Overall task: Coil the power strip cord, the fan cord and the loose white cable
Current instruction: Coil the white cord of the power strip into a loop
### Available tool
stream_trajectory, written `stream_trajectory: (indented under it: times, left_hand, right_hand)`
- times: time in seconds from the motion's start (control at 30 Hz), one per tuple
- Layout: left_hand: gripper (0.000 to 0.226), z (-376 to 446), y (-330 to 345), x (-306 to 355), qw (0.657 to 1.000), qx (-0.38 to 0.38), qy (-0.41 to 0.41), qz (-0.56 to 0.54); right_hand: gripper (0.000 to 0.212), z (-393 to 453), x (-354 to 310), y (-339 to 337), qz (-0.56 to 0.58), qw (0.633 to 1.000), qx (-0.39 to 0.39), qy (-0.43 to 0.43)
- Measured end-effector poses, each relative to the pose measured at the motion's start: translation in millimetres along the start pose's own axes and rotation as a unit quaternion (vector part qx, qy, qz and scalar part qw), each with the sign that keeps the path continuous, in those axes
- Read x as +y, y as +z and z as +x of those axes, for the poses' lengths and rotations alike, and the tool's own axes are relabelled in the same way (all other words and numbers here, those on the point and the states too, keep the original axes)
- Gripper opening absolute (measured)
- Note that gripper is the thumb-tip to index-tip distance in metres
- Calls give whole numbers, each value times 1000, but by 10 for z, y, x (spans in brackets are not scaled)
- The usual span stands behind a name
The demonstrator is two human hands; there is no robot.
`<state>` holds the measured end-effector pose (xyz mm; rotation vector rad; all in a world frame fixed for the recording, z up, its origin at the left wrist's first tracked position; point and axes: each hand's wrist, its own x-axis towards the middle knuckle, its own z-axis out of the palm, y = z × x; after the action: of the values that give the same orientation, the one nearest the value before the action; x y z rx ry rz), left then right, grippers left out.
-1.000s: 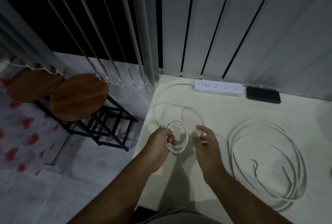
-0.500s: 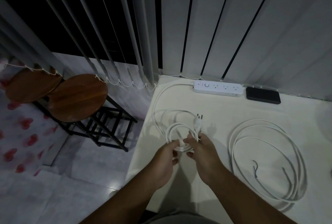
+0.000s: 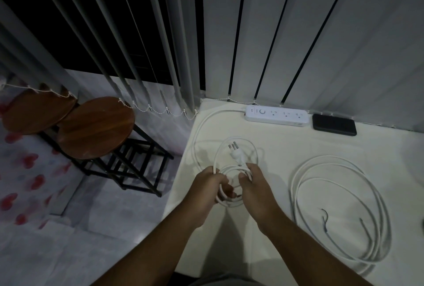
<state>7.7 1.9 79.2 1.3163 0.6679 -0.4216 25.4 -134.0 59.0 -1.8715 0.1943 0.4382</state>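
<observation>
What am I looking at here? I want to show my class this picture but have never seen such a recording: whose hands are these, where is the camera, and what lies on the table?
No machine is involved. A person wears a camera on the head, so you look down along both forearms. The left hand and the right hand together hold small loops of the power strip cord; its plug lies inside the loop. That cord runs back to the white power strip at the far edge of the pale table, beside a dark flat device. To the right lies the loose white cable in wide loops, bare wires at its ends. Two wooden stools stand on the floor at the left, with vertical blinds behind.
</observation>
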Motion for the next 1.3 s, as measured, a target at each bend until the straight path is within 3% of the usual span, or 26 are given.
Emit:
stream_trajectory:
  times: [0.13, 0.33, 0.47, 0.6, 0.7, 0.77, 1.0, 1.1, 1.17, 1.23, 1.3]
  left_hand:
    - [21, -17, 27, 8, 999, 9, -24, 37]
    - [43, 21, 72, -29, 997, 53, 52, -32]
    - [41, 6, 83, -71, 993, 66, 98, -14]
    - [29, -47, 58, -46, 994, 55, 76, 58]
    - [15, -25, 103, 85, 994, 55, 19, 96]
    - [19, 0, 85, 156, 992, 47, -11, 116]
    - [26, -5, -15, 338, 999, 34, -11, 28]
    - [11, -114, -34, 394, 999, 1, 18, -32]
    - [16, -158, -36, 403, 997, -12, 34, -65]
    - [25, -172, -30, 392, 992, -28, 50, -113]
    - [15, -163, -7, 370, 986, -26, 75, -144]
  right_hand:
    - [34, 9, -83, 7, 70, 997, 2, 42]
    - [44, -13, -109, -18, -51, 996, 16, -78]
    - [51, -79, -89, -19, -86, 986, 16, -145]
    - [53, -52, -86, -20, -109, 973, 26, -202]
    - [56, -11, -108, -22, -142, 955, 40, -256]
    - [53, -5, -120, -14, -179, 940, 48, -285]
    - [50, -17, -233, -160, -336, 876, 67, -340]
    - [49, 9, -318, -229, -308, 887, 39, -343]
    - [48, 26, -346, -276, -270, 899, 39, -343]
    - [53, 30, -376, -301, -196, 929, 9, -315]
    - [57, 39, -410, -294, -97, 964, -21, -246]
